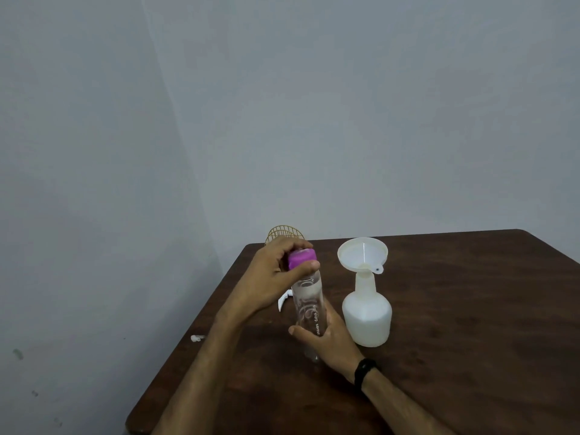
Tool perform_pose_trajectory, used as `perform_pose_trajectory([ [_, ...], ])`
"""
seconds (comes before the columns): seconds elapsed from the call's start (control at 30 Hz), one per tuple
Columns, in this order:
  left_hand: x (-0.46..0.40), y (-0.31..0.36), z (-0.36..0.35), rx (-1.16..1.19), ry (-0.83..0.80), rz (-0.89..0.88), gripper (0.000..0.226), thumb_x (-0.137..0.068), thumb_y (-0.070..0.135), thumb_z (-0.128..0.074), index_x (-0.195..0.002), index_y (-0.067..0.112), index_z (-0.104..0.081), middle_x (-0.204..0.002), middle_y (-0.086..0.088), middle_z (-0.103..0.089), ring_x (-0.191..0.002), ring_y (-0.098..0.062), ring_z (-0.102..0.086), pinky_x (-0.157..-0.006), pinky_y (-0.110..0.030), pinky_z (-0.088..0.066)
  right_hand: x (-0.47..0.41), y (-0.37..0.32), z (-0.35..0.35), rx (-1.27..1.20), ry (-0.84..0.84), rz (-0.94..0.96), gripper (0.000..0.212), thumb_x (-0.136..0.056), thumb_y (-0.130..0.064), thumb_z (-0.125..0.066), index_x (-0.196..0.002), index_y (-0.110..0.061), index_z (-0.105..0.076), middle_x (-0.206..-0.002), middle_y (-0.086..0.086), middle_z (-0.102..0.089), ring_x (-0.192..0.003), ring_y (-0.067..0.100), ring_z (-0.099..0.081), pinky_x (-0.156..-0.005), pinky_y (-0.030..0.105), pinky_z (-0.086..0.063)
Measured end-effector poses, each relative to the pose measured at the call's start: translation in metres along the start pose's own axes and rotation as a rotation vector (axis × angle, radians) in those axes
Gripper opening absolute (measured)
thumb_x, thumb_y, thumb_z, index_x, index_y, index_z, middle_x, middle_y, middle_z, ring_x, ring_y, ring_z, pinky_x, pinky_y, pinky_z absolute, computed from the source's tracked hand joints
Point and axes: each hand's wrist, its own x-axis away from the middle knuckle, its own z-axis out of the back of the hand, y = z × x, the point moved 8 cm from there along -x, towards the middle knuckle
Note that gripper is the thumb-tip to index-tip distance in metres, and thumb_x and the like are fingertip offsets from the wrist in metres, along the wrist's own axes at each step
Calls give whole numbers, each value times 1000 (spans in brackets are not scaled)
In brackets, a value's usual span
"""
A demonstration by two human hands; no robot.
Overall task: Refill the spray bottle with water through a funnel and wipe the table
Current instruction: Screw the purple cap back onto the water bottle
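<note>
At centre frame, the right hand [326,335] grips the lower body of a clear water bottle [309,304], while the left hand [276,277] curls its fingers round the pink cap [302,259]. Just right of them, the spray bottle [366,312] stands upright on the table [470,309], a white funnel [362,254] seated in its neck.

The only writing to be made out is on the clear water bottle [309,306]: a line of small white letters running lengthwise down its side, just above the fingers [326,332] of the right hand [329,340] gripping its lower part. It seems to read "sip slurp savour", though the first words are blurry.
</note>
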Motion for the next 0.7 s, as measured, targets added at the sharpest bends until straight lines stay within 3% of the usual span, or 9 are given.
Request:
perform_pose_trajectory([
  [0.23,-3,5,1,-303,2,-31,53,-74,54,-78,-118,30,-61,-109,20,-56,-102,-3,-56,-80,-29,-57,3,-8,1,22,2,26,69,-80,-33,-80,-127,-47,-31,-117,-29,-51,-105,-13,-55,-78,0,-43],
  [0.33,-3,7,2,-282,26,-47,53,-72,51,-82,-116,28,-63,-107,20,-58,-102,-3,-57,-78,-26,-56,3,-7,2,23,7,31,70,-79,-36,-80,-129,-46,-32,-120,-27,-53,-109,-9,-56,-81,3,-44],
  [0.4,-2,1,0,-118,-2,-41,46,-77,35,-84,-118,26,-66,-113,15,-63,-107,-9,-61,-84,-28,-57,4,-6,2,15,8,23,71,-78,-37,-81,-130,-44,-33,-121,-23,-55,-111,-5,-57,-83,6,-45],
  [0.5,2,-14,-8,350,-83,31,48,-86,7,-74,-131,15,-57,-129,-2,-65,-120,-16,-62,-98,-33,-54,3,-4,2,15,16,22,66,-78,-36,-82,-124,-49,-37,-119,-26,-56,-107,-13,-57,-82,4,-46],
  [0.6,6,-30,-12,678,84,94,47,-84,3,-65,-127,9,-48,-117,-2,-68,-109,-15,-66,-90,-31,-56,2,-3,4,1,27,22,64,-78,-35,-82,-120,-52,-38,-122,-23,-58,-108,-14,-57,-89,9,-49],
  [0.7,9,-43,-17,776,281,155,28,-94,1,-57,-118,13,-49,-104,-3,-70,-100,-24,-64,-80,-34,-54,3,-4,5,-12,24,22,62,-79,-30,-82,-119,-50,-39,-119,-23,-58,-105,-16,-57,-81,4,-46],
])
